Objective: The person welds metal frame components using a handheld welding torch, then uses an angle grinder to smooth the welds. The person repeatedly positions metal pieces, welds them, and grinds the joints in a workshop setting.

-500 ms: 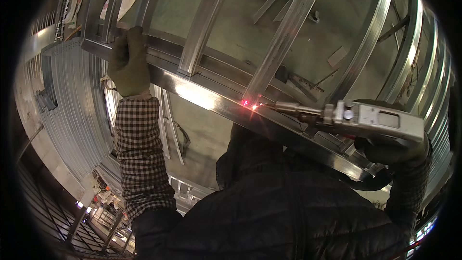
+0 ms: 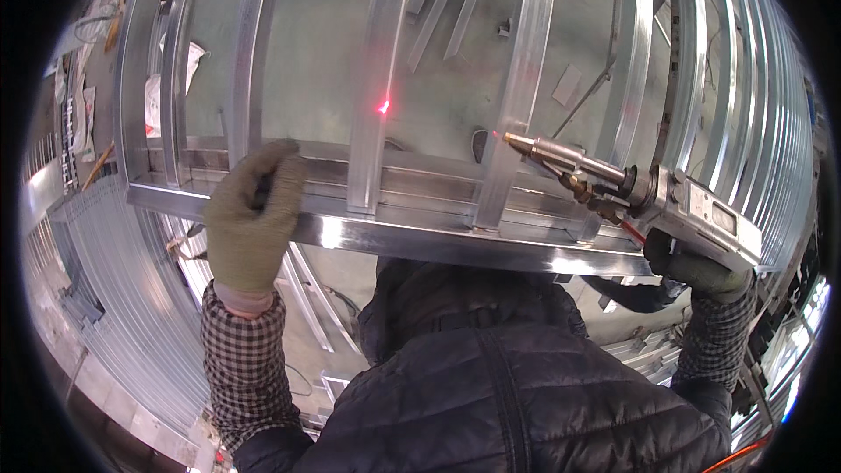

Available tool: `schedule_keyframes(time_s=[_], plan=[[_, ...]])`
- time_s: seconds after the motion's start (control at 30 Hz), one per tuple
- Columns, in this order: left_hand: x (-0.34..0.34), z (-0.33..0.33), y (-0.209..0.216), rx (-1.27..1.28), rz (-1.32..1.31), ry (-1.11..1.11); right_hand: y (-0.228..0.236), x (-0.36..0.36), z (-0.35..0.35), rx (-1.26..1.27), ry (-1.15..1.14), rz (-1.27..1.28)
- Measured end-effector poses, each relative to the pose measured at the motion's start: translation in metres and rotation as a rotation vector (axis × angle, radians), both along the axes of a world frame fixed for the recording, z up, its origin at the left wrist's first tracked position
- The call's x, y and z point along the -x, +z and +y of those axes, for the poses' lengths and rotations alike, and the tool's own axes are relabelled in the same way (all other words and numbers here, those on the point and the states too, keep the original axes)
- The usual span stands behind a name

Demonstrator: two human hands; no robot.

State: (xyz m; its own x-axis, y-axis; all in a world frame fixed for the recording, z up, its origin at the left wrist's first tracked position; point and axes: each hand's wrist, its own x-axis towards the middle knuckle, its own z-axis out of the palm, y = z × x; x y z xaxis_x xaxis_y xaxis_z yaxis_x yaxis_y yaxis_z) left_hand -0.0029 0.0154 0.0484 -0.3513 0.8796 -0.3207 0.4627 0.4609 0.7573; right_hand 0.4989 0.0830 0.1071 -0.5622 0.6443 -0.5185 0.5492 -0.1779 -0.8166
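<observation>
In my right hand (image 2: 705, 267), dark-gloved, is a silver handheld laser welding gun (image 2: 701, 210). Its nozzle points left, tip beside an upright metal bar (image 2: 526, 61) and a little above the long shiny rail (image 2: 420, 249). A red light spot glows on another metal bar (image 2: 368, 140) farther left. My left hand (image 2: 252, 219), in an olive knitted glove, is over the rail's left part. Its thumb and forefinger curl together around a dark gap; whatever they hold, if anything, does not show. The hand hides the rail beneath it.
More parallel bars (image 2: 723, 79) continue to the right. Loose metal strips (image 2: 447, 13) lie on the floor beyond the rail. Stacked long profiles (image 2: 131, 298) fill the left side. An orange cable (image 2: 740, 454) runs at the lower right.
The gun's tip has lifted off the joint at the rail, moving up and right. The red glow now falls on a bar. My left hand has shifted right along the rail and appears larger.
</observation>
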Motion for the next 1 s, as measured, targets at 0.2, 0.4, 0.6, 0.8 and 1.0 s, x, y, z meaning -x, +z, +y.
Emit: schedule_keyframes(time_s=[0.2, 0.4, 0.6, 0.8, 1.0], plan=[[-0.032, 0.047, 0.011, 0.073, -0.159, -0.299, 0.030, 0.035, -0.022, 0.218, -0.533, 0.046], [-0.052, 0.062, 0.019, 0.396, -0.406, -0.428, 0.033, 0.037, -0.034, 0.278, -0.716, 0.051], [-0.055, 0.061, 0.025, 0.449, -0.420, -0.436, 0.025, 0.020, -0.046, 0.383, -0.771, 0.135], [-0.054, 0.060, 0.026, 0.479, -0.374, -0.440, 0.016, 0.014, -0.048, 0.352, -0.725, 0.180], [-0.050, 0.059, 0.022, 0.475, -0.420, -0.402, 0.016, 0.013, -0.045, 0.333, -0.672, 0.101]])
